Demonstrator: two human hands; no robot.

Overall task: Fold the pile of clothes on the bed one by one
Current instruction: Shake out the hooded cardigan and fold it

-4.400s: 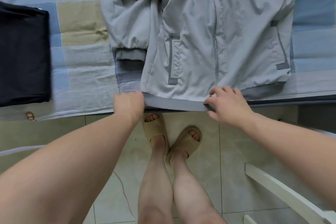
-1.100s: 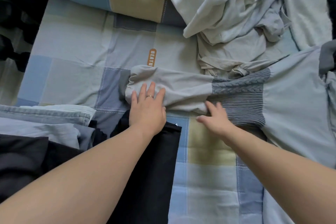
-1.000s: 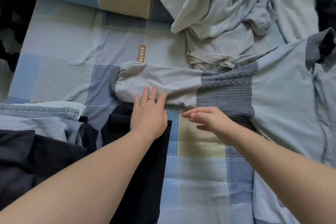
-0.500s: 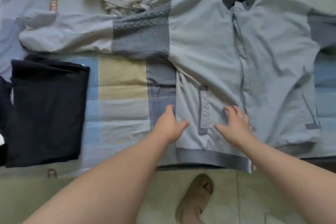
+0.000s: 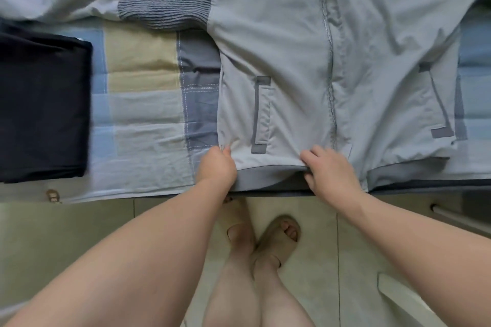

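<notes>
Jacket (image 5: 292, 34) top cut off; left hand (image 5: 216, 167), right hand (image 5: 329, 170) pinch hem (image 5: 268, 175).

Toward 9 o'clock you have a patchwork sheet (image 5: 143, 103) of pale blue, yellow and grey squares with white stitching. A small brown label (image 5: 53, 196) sits on its near edge at 8 o'clock. Below that, the floor (image 5: 66, 236) is pale greenish tile with thin grout lines. At 6 o'clock your bare legs (image 5: 239, 295) end in tan open-toed slippers. One slipper (image 5: 279, 241) shows its toes, and the other slipper (image 5: 240, 214), just beside it, is partly hidden. At 5 o'clock a white slanted board (image 5: 406, 300) lies over the tiles. At 4 o'clock a white rod (image 5: 457, 216) runs below something dark, too blurred to tell.
</notes>
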